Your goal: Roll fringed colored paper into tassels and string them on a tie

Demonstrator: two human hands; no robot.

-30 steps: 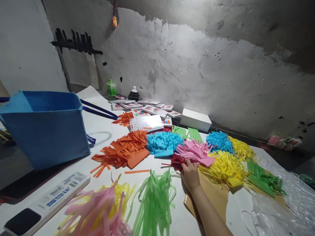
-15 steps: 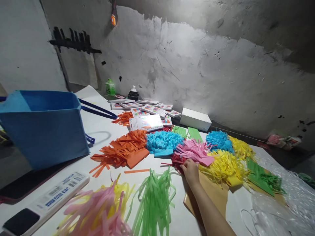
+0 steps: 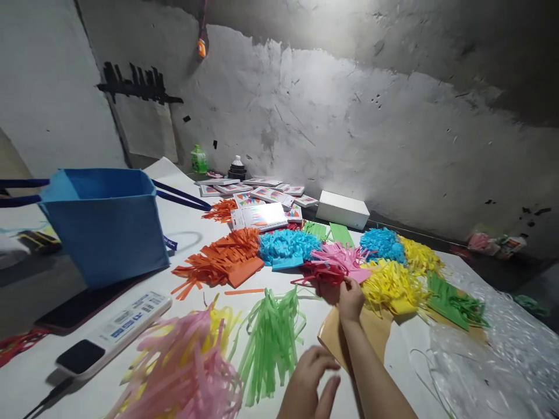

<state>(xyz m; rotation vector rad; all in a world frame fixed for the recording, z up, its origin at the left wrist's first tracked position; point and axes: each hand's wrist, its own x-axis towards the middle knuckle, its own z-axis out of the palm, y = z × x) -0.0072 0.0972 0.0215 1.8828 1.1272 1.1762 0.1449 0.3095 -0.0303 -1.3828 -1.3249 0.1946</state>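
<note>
My right hand point(image 3: 351, 298) pinches the edge of a dark red tissue-paper fringe point(image 3: 325, 272), lifted slightly among the other bundles. A pink fringe point(image 3: 343, 256) lies right behind it, and a yellow fringe point(image 3: 395, 285) is to its right. Low in the view, my left hand point(image 3: 310, 381) is in the air with fingers apart and nothing in it. Left of that hand lies a green tissue tassel point(image 3: 271, 343). Pink and yellow strips point(image 3: 183, 361) spread out farther left. Under my right forearm is a brown paper sheet or envelope point(image 3: 371, 337).
Orange point(image 3: 231, 256) and blue fringes point(image 3: 288, 247) lie behind. Flat printed packs point(image 3: 259, 216) and a white box point(image 3: 343, 208) stand by the wall. A blue bin point(image 3: 105, 233) and a white power strip point(image 3: 117, 334) are at left, clear plastic wrap point(image 3: 484, 372) at right.
My left hand has come into view from below. My right hand has raised the dark red fringe from where it lay, partly under the pink one. The view has shifted slightly.
</note>
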